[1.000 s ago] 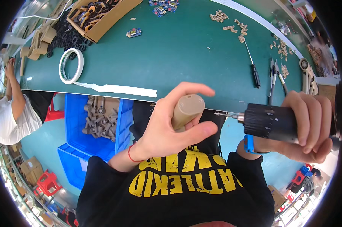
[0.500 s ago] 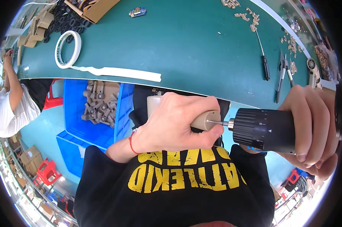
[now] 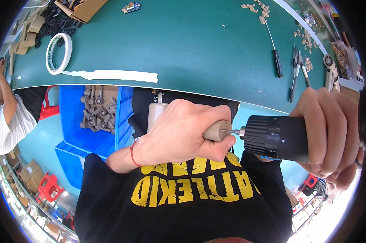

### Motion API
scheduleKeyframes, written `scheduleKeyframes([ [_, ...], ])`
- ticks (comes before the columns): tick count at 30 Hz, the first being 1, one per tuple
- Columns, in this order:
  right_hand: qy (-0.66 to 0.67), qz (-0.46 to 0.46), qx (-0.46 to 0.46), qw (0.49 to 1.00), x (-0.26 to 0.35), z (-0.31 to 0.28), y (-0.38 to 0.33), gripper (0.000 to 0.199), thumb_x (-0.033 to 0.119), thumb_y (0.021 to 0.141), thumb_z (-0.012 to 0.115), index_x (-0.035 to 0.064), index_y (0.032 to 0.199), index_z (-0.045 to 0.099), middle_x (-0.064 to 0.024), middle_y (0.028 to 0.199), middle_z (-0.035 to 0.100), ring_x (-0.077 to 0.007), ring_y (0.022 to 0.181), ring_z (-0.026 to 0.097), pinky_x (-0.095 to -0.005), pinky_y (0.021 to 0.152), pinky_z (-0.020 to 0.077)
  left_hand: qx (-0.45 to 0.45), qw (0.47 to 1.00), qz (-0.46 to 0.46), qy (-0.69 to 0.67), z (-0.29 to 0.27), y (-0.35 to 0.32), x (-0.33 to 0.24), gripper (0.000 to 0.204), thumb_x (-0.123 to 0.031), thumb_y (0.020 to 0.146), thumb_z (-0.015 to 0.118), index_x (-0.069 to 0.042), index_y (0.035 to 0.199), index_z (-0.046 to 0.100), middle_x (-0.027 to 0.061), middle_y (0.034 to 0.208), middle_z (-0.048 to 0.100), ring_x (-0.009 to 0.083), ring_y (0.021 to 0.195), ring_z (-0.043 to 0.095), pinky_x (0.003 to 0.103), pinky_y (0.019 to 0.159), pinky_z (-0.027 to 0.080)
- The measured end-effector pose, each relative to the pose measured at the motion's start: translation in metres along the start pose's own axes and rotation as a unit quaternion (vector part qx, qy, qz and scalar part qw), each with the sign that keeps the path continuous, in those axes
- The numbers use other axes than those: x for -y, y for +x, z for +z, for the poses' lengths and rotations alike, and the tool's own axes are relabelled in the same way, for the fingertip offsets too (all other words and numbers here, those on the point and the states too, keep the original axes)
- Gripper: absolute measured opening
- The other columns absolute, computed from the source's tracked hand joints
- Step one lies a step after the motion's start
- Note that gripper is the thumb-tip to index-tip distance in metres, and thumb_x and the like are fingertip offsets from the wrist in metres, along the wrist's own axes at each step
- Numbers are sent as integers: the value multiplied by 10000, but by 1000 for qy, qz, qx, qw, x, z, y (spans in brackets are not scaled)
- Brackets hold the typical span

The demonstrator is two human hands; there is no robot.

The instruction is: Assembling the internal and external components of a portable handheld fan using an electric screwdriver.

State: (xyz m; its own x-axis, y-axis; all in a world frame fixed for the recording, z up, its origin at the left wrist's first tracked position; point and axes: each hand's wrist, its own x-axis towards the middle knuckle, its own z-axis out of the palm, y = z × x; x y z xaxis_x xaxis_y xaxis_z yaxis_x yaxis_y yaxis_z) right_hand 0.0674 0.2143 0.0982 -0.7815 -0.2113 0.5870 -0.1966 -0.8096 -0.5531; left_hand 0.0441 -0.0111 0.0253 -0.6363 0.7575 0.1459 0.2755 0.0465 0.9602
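A: While the left hand [image 3: 179, 135] is clenched around a tan cylindrical part [image 3: 216, 130], only the part's end shows past the fingertips; where does the tool stand?

B: Just beyond those fingertips. The right hand [image 3: 328, 133] wraps its fingers fast about a black power driver [image 3: 276, 137], whose thin bit [image 3: 230, 131] meets the part's end face.

A: What could go wrong?

B: Probably the bit skids off that small face toward the thumb just below it, since the part is held in mid-air with no support. A slack grasp might let the part spin inside the fingers.

A: And behind the knuckles?

B: A blue bin [image 3: 71, 121] of similar tan parts [image 3: 98, 111], and the green table [image 3: 191, 44].
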Motion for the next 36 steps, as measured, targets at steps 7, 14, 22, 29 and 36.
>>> scheduleKeyframes([
  [7, -33, -48, -82, 995, -21, 7, 1, 240, 89, 723, 786, 89, 802, 559, -35, 676, 598, -149, 582, 648, -276, 619, 583, 5, 999, -17, 35, 1, -2, 2, 225, -252, 754, 716, -66, 781, 593, 96, 602, 591, 299, 529, 585, 354, 505, 463],
  [14, -188, -140, -189, 954, -36, -18, 25, 232, 8, 806, 605, 105, 1003, 531, 45, 690, 461, -50, 576, 442, -225, 661, 377, -10, 979, -160, -123, -10, -5, 16, 238, -199, 802, 755, -43, 783, 576, 65, 645, 602, 182, 567, 606, 280, 553, 460],
  [22, -381, -164, -231, 880, -67, -68, 46, 297, 21, 859, 559, 31, 1151, 503, -56, 787, 522, -155, 710, 454, -379, 749, 400, -109, 976, -111, -150, -12, -9, 10, 127, -53, 794, 736, -30, 873, 639, 38, 697, 636, 123, 620, 626, 229, 602, 480],
  [29, -280, -181, -234, 913, -45, -44, 38, 308, 74, 848, 556, 79, 1154, 512, 2, 695, 439, -115, 635, 430, -328, 693, 371, -191, 938, -176, -229, -18, -5, -1, 191, -44, 879, 669, -46, 1067, 639, -78, 696, 551, -22, 638, 491, 167, 552, 372],
  [36, -118, -173, -188, 960, -17, 1, 26, 214, -3, 780, 637, 100, 933, 528, 23, 612, 469, -75, 554, 489, -240, 658, 425, -172, 924, -155, -303, -22, 9, -13, 248, -34, 841, 722, -41, 1083, 669, -75, 677, 558, -25, 639, 479, 161, 554, 357],
])
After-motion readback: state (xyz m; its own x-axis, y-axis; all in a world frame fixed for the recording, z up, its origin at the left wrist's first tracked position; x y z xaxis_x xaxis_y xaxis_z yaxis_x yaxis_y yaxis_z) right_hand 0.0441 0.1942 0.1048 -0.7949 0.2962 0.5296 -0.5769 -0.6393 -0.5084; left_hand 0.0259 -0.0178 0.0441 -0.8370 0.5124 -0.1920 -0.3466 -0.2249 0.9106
